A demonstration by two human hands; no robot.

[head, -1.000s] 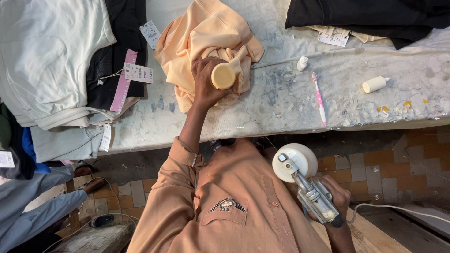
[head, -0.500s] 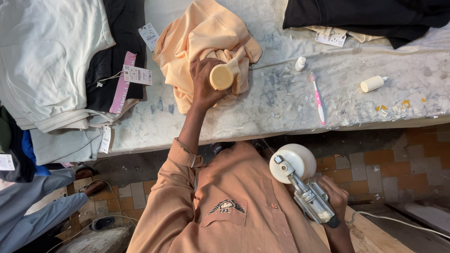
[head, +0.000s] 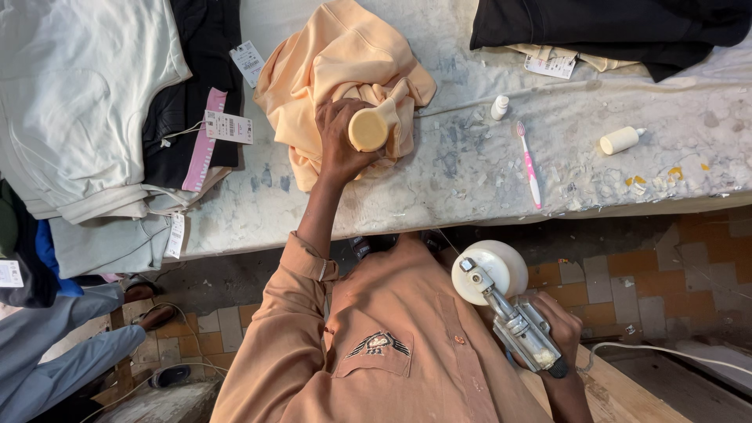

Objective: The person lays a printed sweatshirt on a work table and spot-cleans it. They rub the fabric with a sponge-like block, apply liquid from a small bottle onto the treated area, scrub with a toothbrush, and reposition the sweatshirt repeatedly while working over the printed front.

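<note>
My left hand (head: 338, 141) reaches forward over the worn white table (head: 470, 180) and grips a round pale-yellow block (head: 367, 129), pressed against a crumpled peach garment (head: 329, 70). My right hand (head: 560, 333) is low beside my body, off the table, holding a metal spray gun (head: 521, 325) with a round white cup (head: 493, 270) on top. A white hose (head: 666, 352) runs from it to the right.
A pink toothbrush (head: 529, 164) and two small white bottles (head: 620, 140) (head: 499, 107) lie on the table at right. A black garment (head: 611, 27) lies at the far right; white (head: 70, 102) and black tagged clothes are stacked left. Another person's legs (head: 55, 360) show lower left.
My left hand with the yellow block shifted slightly on the peach garment. The spray gun in my right hand stayed low and barely moved.
</note>
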